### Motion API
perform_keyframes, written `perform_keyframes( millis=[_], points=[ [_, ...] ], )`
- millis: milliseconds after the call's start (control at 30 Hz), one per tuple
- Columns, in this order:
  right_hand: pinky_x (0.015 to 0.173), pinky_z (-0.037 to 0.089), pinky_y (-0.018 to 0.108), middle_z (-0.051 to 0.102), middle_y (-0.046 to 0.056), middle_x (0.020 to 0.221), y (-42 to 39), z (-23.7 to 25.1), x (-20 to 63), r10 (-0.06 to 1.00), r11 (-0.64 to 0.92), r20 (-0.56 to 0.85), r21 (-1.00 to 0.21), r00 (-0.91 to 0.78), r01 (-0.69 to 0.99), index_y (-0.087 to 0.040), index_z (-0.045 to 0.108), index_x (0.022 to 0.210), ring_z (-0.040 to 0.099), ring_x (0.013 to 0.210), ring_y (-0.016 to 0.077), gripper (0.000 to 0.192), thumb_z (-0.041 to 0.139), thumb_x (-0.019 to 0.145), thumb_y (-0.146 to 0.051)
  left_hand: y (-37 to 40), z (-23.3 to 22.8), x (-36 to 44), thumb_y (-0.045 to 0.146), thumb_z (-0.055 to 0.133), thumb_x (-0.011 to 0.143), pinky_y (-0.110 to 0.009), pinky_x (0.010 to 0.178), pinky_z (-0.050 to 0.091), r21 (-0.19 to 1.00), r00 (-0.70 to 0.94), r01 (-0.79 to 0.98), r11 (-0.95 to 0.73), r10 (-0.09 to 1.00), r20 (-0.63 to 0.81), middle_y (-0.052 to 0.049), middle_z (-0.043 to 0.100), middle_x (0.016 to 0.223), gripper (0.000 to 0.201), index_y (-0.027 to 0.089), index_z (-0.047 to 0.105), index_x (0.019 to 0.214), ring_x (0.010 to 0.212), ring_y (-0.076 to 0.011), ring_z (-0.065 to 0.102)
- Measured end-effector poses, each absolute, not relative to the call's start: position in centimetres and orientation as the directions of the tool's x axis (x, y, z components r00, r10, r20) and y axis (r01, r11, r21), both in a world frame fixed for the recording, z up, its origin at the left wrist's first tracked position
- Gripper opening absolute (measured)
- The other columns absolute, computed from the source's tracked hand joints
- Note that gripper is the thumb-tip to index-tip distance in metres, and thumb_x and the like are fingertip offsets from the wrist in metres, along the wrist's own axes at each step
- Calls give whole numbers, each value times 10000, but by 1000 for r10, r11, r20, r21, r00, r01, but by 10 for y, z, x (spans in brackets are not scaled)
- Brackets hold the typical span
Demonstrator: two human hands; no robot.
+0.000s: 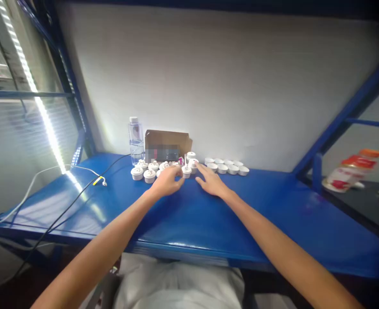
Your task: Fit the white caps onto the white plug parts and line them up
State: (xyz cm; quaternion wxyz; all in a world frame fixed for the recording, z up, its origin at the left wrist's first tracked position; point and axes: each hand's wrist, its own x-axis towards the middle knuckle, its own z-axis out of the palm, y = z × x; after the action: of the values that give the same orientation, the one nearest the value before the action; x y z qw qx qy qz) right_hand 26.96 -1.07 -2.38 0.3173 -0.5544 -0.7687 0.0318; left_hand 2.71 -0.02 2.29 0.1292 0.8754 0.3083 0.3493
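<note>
I see a blue shelf (273, 214) bearing a cardboard box (166, 145) at its back edge. Left of the box stands a water bottle (135, 139); in front of it sit white capped pieces (149, 171), and to its right a row of open white cups (227, 167). Far left of the box lie black and white cables (80, 189).

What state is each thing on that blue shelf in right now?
Left hand: fingers curled over a small white piece.
Right hand: open, flat on the blue shelf.
Water bottle: upright, capped.
Cardboard box: flap up.
White cups: upright in rows.
</note>
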Motion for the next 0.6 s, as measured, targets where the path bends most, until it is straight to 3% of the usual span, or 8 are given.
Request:
perform_keyframes(
  millis=[133, 267, 367, 500, 600],
  points=[
    [1141, 303, 607, 312, 95, 1626, -2, -32, 265, 922, 311, 343, -382, -179, 870, -304, 120, 1614, 304, 1481, 332, 728, 454, 967, -302, 0, 14, 28, 222, 609, 806, -366, 845, 484, 430, 621, 455, -780, 624, 475, -90, 698, 969, 164, 194, 674, 954, 912, -257, 641],
    [1150, 272, 618, 252, 96, 1648, 1, -31, 261, 948, 247, 281, -363, -147, 899, -289, 37, 1619, 269, 1499, 321, 715, 379, 992, -310, -3, 7, 31, 226, 600, 818, -380, 915, 502, 413, 700, 431, -802, 586, 409, -99, 686, 1110, 332, 195, 652, 1144, 998, -260, 647],
    [1166, 280, 564, 218, 97, 1659, -3, -24, 261, 931, 269, 326, -317, -161, 910, -266, 29, 1621, 256, 1506, 304, 760, 417, 970, -316, -5, 6, 32, 240, 609, 819, -380, 937, 511, 418, 716, 442, -793, 593, 368, -101, 663, 1194, 443, 203, 607, 1261, 1020, -251, 647],
    [1159, 288, 551, 357, 122, 1599, -6, -13, 271, 880, 159, 475, -275, -10, 948, -233, 154, 1609, 342, 1454, 336, 784, 503, 910, -291, -7, 10, 32, 258, 608, 830, -408, 969, 503, 430, 701, 463, -775, 617, 358, -119, 627, 1269, 543, 204, 542, 1366, 1050, -267, 642],
    [1115, 316, 591, 532, 187, 1448, -6, -12, 287, 868, 13, 474, -316, 146, 949, -178, 261, 1575, 458, 1353, 388, 760, 546, 879, -286, -7, 10, 32, 270, 611, 830, -414, 944, 515, 449, 675, 487, -749, 649, 350, -130, 606, 1280, 640, 201, 454, 1446, 1028, -267, 636]
  ],
)
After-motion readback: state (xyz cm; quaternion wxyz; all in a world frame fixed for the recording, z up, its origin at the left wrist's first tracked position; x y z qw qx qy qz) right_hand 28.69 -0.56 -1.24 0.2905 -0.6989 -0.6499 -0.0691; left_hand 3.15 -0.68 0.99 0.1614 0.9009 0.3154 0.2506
